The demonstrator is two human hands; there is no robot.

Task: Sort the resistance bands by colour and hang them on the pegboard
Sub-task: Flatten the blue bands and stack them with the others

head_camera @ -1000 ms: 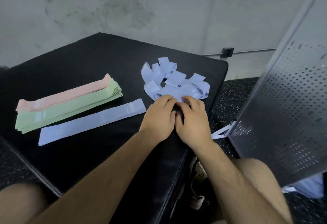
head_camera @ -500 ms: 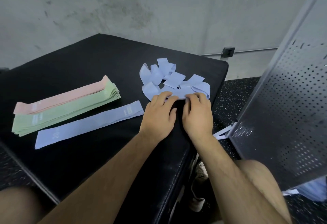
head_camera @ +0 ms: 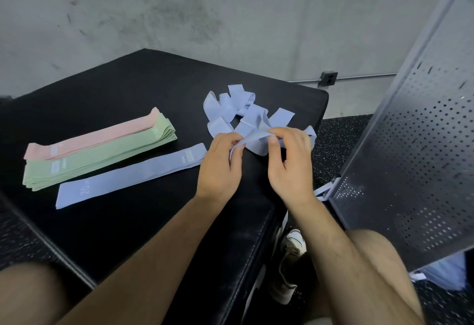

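Note:
A tangled heap of light-blue resistance bands (head_camera: 230,109) lies at the right of the black padded bench (head_camera: 115,88). My left hand (head_camera: 220,165) and my right hand (head_camera: 289,163) both pinch one blue band (head_camera: 255,137) lifted from the heap's near edge. One blue band (head_camera: 130,176) lies flat and straight to the left. Beyond it sit a stack of green bands (head_camera: 102,160) and a stack of pink bands (head_camera: 97,137). The grey metal pegboard (head_camera: 410,145) stands at the right.
A concrete wall with an outlet box (head_camera: 328,78) runs behind the bench. Speckled rubber floor (head_camera: 333,145) lies between bench and pegboard. A white strap (head_camera: 324,191) hangs at the pegboard's lower left corner. My knees and a white shoe (head_camera: 289,260) are below.
Both hands were lying side by side at the heap's near edge. They have risen and moved apart, pinching one blue band and lifting it off the bench.

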